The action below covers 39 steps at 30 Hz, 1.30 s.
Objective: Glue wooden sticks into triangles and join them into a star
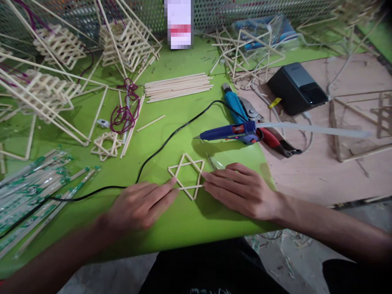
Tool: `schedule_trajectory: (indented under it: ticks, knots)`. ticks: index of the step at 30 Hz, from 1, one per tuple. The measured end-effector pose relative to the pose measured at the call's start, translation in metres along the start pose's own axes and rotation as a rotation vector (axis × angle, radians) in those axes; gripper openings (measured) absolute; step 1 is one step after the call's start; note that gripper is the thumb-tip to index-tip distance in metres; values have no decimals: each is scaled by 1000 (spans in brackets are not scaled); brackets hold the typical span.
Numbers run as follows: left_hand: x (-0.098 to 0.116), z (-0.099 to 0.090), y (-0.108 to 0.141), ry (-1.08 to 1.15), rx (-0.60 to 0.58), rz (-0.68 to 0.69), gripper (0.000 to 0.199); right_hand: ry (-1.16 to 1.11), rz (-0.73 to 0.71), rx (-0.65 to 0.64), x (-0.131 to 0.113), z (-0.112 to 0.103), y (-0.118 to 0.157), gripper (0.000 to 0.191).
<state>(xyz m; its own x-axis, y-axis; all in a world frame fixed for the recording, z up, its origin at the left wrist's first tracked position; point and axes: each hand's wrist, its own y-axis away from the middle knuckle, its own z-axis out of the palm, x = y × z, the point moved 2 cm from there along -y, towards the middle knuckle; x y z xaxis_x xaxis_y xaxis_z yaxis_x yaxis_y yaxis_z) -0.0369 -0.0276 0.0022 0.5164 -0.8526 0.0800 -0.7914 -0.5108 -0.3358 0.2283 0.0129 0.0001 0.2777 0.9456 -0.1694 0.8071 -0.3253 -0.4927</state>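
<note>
A small six-pointed star of wooden sticks [186,163] lies flat on the green tabletop between my hands. My left hand [142,203] has its fingertips closed on the star's left side and lower left corner. From the other side, my right hand [239,188] holds the right side and lower right corner with its fingers together. Both thumbs are mostly hidden. Just beyond the star, a blue glue gun [226,131] points left, a clear glue stick [312,129] sticking out of its back. A small pointed clear piece [217,163] lies beside my right fingers.
Pruning shears [275,143] and a turquoise tool [234,106] lie under the glue gun. A black cord [177,132] crosses the table. Around are loose sticks [179,87], a smaller star [106,145], purple string [124,116], wrapped sticks [33,188], stick frames [125,47] and a dark box [297,87].
</note>
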Motion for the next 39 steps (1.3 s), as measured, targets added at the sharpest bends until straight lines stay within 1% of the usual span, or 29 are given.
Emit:
schedule_trajectory:
  ticks: [4, 7, 11, 16, 21, 25, 31, 39]
  knots:
    - [0, 1, 1, 11, -18, -7, 21, 5, 22, 11, 1, 3, 0, 13]
    - [1, 2, 3, 21, -30, -29, 23, 12, 39, -15, 1, 6, -1, 10]
    - [1, 5, 3, 10, 9, -72, 17, 25, 60, -73, 1, 8, -1, 7]
    - [1, 7, 0, 13, 28, -115, 16, 19, 76, -119, 1, 12, -1, 5]
    - [1, 11, -3, 35, -17, -176, 13, -21, 99, -158, 1, 15, -1, 7]
    - [0, 12, -4, 49, -20, -200, 12, -51, 101, -185, 2, 15, -2, 11]
    - [-1, 12, -4, 38, -24, -176, 22, -79, 86, -201, 2, 14, -1, 14]
    - [-2, 13, 3, -3, -52, -128, 38, -59, 79, -182, 2, 13, -3, 13]
